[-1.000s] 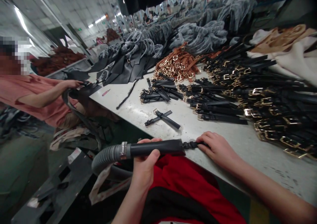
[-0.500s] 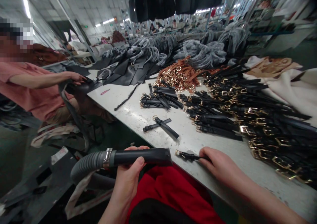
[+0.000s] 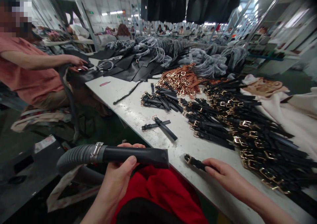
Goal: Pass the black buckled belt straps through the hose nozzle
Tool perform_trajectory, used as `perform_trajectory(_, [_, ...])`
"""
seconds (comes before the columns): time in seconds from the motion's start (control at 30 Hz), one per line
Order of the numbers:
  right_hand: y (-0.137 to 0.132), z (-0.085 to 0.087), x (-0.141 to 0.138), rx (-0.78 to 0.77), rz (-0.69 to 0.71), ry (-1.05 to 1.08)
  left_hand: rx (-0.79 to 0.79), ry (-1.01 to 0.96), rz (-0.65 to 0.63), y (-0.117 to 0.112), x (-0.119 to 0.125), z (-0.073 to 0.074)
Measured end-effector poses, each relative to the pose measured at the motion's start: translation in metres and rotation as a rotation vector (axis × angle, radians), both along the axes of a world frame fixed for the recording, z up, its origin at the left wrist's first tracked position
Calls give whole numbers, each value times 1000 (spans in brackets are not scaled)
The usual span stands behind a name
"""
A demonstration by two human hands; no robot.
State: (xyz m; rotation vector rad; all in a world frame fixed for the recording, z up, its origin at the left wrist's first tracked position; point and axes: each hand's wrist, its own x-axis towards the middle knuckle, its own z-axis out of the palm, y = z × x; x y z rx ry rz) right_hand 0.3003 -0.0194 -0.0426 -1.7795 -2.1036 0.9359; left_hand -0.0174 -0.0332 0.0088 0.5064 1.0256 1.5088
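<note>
My left hand (image 3: 119, 177) is wrapped round a black vacuum nozzle (image 3: 135, 155) joined by a metal clamp to a grey ribbed hose (image 3: 74, 154). The nozzle's open end points right, level with the table's near edge. My right hand (image 3: 223, 177) lies on the white table (image 3: 128, 108), fingers closed on a short black strap (image 3: 194, 162) with a gold buckle. The buckle end sits a little to the right of the nozzle mouth, apart from it. Two more black straps (image 3: 160, 125) lie crossed further back on the table.
Heaps of black straps with gold buckles (image 3: 247, 125) cover the table's right side, brown ones (image 3: 182, 80) behind them. Grey wrapped bundles (image 3: 205, 62) and black leather pieces (image 3: 131, 68) lie further back. A person in a pink top (image 3: 27, 72) works at the left. Red cloth (image 3: 158, 191) lies on my lap.
The strap end, which was at the nozzle mouth, has been drawn out to the right and now lies clear of it. My view has tilted up and the nozzle has shifted left.
</note>
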Motion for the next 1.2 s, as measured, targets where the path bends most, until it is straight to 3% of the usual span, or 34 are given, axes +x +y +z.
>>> perform_trajectory(0.07, [-3, 1, 1, 5, -7, -85, 13, 3, -4, 0, 1, 0])
perform_trajectory(0.17, [-6, 3, -4, 222, -34, -219, 26, 5, -29, 0, 3, 0])
perform_trajectory(0.3, [-5, 2, -24, 394, 36, -181, 14, 6, -26, -1, 7, 0])
perform_trajectory(0.47, [2, -9, -43, 353, -24, -100, 11, 10, -20, -2, 8, -2])
perform_trajectory(0.7, [4, -19, -42, 319, -150, 13, 1, 5, -26, -3, 8, -4])
perform_trajectory(0.97, [6, -25, -52, 303, -253, -103, 21, 2, -46, -3, 7, -5])
perform_trajectory(1.03, [4, -26, -51, 330, -239, -103, 16, 2, -39, -4, 6, -5])
perform_trajectory(1.2, [-3, -26, -40, 426, -51, -69, -10, -6, -13, -5, 5, -4])
